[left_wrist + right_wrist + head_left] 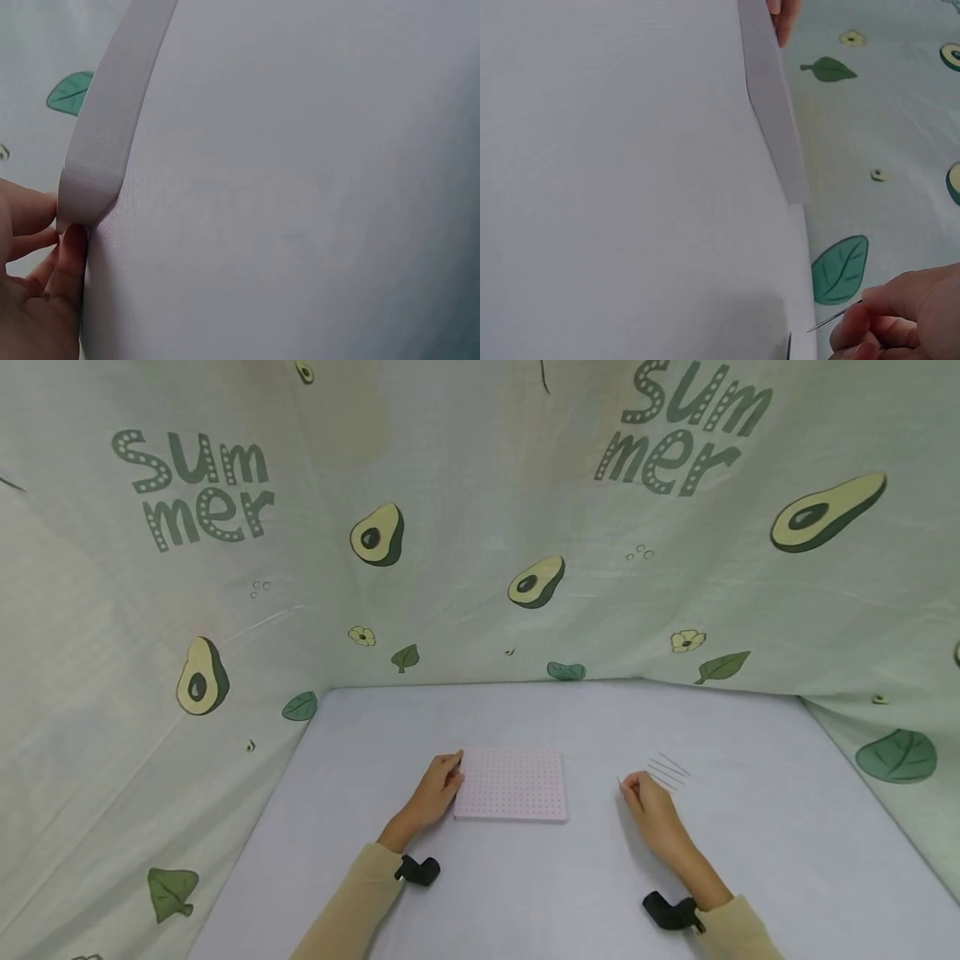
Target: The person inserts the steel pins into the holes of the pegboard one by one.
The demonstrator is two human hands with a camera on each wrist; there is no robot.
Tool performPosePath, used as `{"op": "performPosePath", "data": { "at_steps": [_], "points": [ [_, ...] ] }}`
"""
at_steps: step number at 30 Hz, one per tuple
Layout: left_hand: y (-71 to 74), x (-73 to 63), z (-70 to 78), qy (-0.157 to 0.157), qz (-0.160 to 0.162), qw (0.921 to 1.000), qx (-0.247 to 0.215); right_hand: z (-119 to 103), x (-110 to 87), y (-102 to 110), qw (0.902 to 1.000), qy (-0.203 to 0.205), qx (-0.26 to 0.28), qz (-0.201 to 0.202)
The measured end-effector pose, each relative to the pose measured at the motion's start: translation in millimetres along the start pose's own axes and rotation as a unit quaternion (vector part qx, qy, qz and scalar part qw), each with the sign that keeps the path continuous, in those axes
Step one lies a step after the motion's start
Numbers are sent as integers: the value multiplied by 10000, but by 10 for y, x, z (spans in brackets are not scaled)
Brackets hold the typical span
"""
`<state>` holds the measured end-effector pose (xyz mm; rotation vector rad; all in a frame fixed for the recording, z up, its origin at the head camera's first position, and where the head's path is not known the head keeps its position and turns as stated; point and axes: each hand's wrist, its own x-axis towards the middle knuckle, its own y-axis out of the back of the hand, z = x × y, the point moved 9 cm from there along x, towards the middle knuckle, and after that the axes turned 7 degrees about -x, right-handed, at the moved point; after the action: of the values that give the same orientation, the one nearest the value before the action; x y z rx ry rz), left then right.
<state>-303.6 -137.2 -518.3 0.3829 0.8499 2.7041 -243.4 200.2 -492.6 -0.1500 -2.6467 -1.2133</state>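
A thin metal needle (pixel 834 316) is pinched between thumb and fingertips of my right hand (pixel 654 817), its point angled down to the left. This hand is over the table, to the right of a flat pale pink board (pixel 512 785) with a grid of small dark dots on top. My left hand (pixel 433 792) grips the board's left side near its far corner. In the left wrist view, the thumb (pixel 70 259) lies under the corner, with fingers opposite it. The board's smooth side shows there and in the right wrist view.
Several loose needles (pixel 667 770) lie on the white table (pixel 517 893) just beyond my right hand. Behind and at the sides hangs a pale green cloth (pixel 465 468) printed with avocados and leaves. Each wrist carries a small black camera (pixel 418 870).
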Motion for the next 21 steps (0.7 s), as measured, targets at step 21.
{"op": "performPosePath", "data": {
  "at_steps": [21],
  "points": [
    [-17, -4, -40, 76, -100, 9999, -24, -284, 234, -55, 9972, 562, 356, 344]
  ]
}}
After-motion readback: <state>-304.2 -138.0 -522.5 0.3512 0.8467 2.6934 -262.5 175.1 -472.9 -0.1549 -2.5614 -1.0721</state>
